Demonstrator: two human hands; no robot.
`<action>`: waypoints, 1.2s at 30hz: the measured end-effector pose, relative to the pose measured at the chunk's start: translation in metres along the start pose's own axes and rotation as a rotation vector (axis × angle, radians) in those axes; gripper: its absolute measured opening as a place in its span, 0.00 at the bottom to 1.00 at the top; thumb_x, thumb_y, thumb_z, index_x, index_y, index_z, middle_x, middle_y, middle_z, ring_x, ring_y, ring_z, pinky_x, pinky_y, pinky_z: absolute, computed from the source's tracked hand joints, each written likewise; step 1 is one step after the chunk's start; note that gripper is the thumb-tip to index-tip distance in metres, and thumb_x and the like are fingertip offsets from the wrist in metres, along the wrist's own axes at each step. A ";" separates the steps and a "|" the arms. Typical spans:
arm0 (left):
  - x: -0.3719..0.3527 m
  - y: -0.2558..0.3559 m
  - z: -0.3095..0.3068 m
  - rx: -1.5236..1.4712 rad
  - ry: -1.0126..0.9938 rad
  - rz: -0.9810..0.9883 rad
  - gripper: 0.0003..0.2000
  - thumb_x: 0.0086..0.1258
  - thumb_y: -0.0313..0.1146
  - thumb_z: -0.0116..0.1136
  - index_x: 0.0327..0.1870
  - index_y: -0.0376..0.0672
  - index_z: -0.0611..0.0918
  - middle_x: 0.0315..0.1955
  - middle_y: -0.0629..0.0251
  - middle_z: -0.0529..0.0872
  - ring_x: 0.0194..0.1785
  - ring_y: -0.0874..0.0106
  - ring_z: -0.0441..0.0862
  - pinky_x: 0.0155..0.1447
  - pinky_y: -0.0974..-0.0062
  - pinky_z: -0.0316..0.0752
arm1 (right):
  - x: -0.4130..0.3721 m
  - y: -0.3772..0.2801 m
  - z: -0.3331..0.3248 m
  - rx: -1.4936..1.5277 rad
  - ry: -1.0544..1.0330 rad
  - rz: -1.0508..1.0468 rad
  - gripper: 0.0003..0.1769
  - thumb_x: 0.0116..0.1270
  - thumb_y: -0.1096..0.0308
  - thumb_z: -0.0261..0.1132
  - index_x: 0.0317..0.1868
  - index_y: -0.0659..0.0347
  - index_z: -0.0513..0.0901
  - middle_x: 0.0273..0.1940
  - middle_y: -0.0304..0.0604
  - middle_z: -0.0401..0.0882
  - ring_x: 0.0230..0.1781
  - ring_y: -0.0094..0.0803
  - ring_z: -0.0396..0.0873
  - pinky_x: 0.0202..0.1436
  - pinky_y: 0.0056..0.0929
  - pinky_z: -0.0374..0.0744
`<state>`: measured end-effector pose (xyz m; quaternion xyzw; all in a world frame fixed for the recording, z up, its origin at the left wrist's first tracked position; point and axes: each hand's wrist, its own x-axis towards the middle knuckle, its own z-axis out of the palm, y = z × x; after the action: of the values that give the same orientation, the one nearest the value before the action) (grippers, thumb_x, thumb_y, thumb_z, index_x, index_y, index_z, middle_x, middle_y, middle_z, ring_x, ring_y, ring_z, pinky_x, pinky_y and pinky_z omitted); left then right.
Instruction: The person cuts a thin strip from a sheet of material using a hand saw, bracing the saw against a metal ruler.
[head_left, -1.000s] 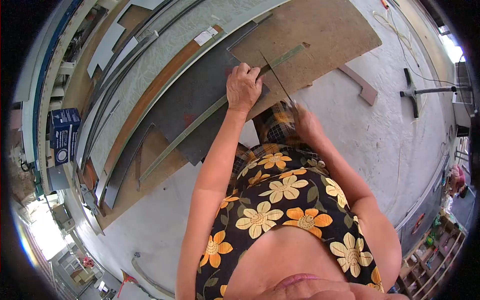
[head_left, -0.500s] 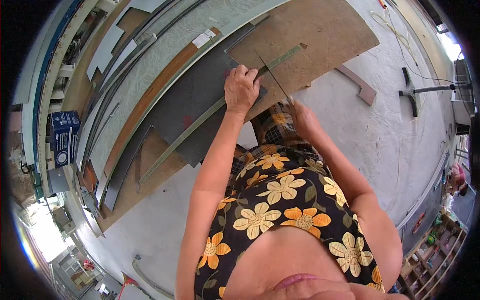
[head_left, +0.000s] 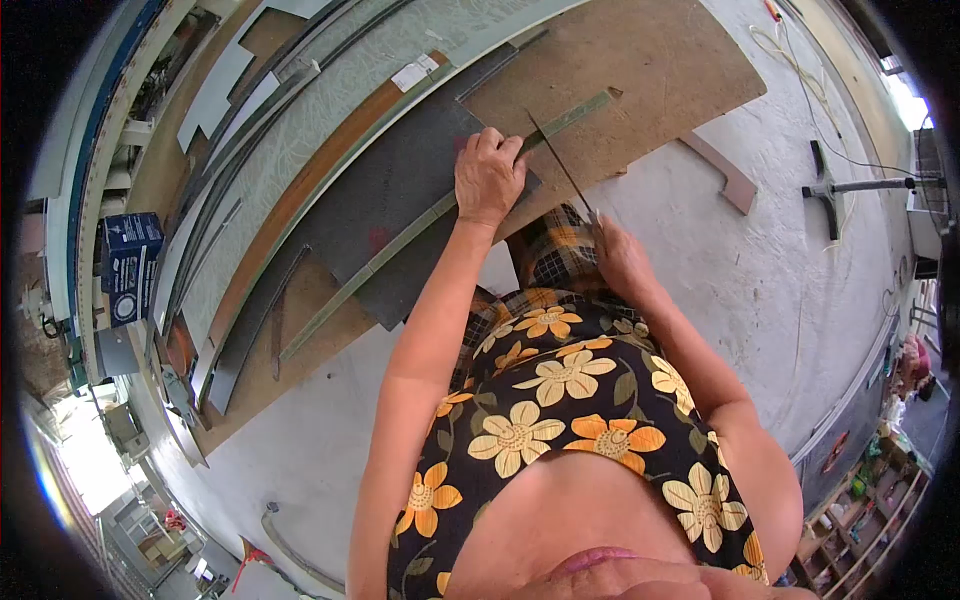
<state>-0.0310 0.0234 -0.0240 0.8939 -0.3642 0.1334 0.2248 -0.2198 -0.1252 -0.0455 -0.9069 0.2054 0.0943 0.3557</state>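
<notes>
Holding green strip (head_left: 579, 113) and thin blade (head_left: 562, 164), the hands (head_left: 490, 178) work near a dark sheet (head_left: 400, 170).

Board (head_left: 690, 70): brown, wood-like, matt, edge rough. Dark sheet (head_left: 400, 180): matt, scuffed. Saw blade (head_left: 559, 160): thin, dark metal. Blue box (head_left: 132, 268): printed cardboard. Trousers (head_left: 560, 250): plaid cloth.

Head camera looks steeply down (very wide-angle).
</notes>
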 end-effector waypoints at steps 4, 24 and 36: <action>-0.001 0.002 -0.001 0.026 0.003 -0.019 0.13 0.56 0.34 0.71 0.42 0.46 0.86 0.33 0.63 0.77 0.42 0.62 0.78 0.46 0.64 0.76 | 0.061 -0.039 -0.008 0.039 0.156 -0.149 0.14 0.70 0.66 0.51 0.54 0.60 0.72 0.40 0.65 0.81 0.43 0.66 0.77 0.46 0.60 0.74; -0.001 0.001 0.000 0.019 0.036 0.007 0.10 0.57 0.36 0.70 0.38 0.47 0.86 0.32 0.64 0.76 0.40 0.64 0.78 0.43 0.65 0.77 | 0.081 -0.052 -0.008 0.084 0.163 -0.204 0.12 0.66 0.69 0.55 0.48 0.65 0.72 0.40 0.66 0.80 0.45 0.65 0.77 0.46 0.58 0.74; -0.002 0.002 0.003 0.037 0.007 -0.051 0.13 0.55 0.37 0.72 0.41 0.46 0.86 0.35 0.65 0.78 0.42 0.64 0.79 0.47 0.65 0.77 | 0.073 -0.027 -0.002 0.076 0.115 -0.220 0.15 0.72 0.67 0.51 0.53 0.67 0.73 0.44 0.68 0.78 0.49 0.67 0.73 0.48 0.56 0.73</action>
<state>-0.0335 0.0212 -0.0268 0.9065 -0.3378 0.1376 0.2127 -0.1421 -0.1306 -0.0511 -0.9137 0.1280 -0.0055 0.3858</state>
